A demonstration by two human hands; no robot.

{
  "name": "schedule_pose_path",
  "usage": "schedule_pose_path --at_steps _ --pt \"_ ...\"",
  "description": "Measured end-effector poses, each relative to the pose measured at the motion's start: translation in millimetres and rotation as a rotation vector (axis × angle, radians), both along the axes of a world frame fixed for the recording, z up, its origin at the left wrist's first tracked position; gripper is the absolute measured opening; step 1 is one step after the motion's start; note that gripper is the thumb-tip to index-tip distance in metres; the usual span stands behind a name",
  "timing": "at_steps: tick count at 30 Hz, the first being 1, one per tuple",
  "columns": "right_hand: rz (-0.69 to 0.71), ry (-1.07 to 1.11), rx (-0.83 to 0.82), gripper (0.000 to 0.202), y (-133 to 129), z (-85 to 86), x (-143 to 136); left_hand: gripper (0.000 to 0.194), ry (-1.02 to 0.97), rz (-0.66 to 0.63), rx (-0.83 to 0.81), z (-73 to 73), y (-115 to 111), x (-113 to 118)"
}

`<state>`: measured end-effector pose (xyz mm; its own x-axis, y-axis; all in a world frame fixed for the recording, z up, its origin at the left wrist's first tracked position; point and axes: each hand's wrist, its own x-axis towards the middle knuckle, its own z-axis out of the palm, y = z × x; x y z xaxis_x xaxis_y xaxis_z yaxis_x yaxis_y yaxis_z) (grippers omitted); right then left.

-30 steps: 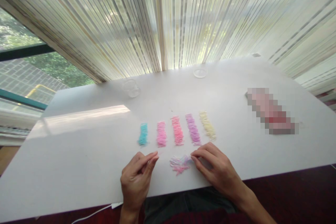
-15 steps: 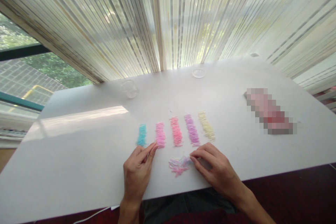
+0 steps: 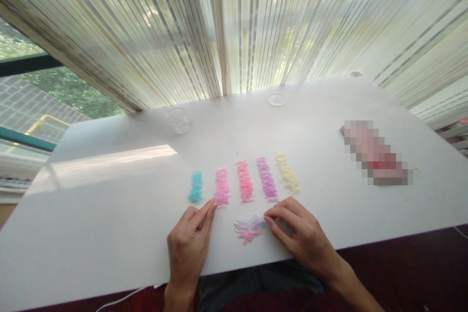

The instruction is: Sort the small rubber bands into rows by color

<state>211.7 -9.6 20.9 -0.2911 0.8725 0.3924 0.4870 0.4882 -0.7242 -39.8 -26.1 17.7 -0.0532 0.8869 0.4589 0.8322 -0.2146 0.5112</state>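
Note:
My left hand (image 3: 190, 241) is closed in a pinch at the lower end of the light-pink column of small strips (image 3: 222, 186); what its fingertips hold is too small to name. Left of that column lies a blue one (image 3: 196, 186). To its right are a coral-pink column (image 3: 244, 181), a purple one (image 3: 267, 179) and a yellow one (image 3: 287, 173). Nearer the front edge sits a loose mixed pile of pink, lilac and bluish strips (image 3: 248, 229). My right hand (image 3: 298, 229) is pinched at the pile's right side, its fingertips touching it; anything between them is hidden.
Clear round containers (image 3: 182, 123) stand at the back left of the white table (image 3: 109, 219), and a clear round lid or dish (image 3: 277, 99) lies at the back middle. A blurred-out pinkish oblong thing (image 3: 375, 153) rests on the right. Striped curtains hang behind.
The view has shifted slightly. My left hand has moved a little down and left, staying pinched by the light-pink column. My right hand has hardly moved.

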Motion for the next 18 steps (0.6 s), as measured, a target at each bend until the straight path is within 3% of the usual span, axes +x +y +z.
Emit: schedule_pose_path --at_steps 5,8,12,18 --pt "-0.010 0.016 0.015 0.013 -1.9 -0.8 -1.0 0.020 -0.046 -0.004 0.049 13.4 -10.3 9.3" --pt "-0.017 0.023 0.014 0.012 -2.9 -1.2 -1.9 0.021 -0.062 -0.143 -0.037 19.3 -14.4 24.0" --pt "-0.050 0.029 0.008 0.012 -4.0 1.0 -3.4 0.027 -0.066 -0.285 -0.116 17.0 -16.0 44.4" --pt "-0.112 0.060 0.024 0.012 -4.1 8.8 -7.7 0.011 -0.108 -0.218 -0.077 11.6 -18.9 57.2"
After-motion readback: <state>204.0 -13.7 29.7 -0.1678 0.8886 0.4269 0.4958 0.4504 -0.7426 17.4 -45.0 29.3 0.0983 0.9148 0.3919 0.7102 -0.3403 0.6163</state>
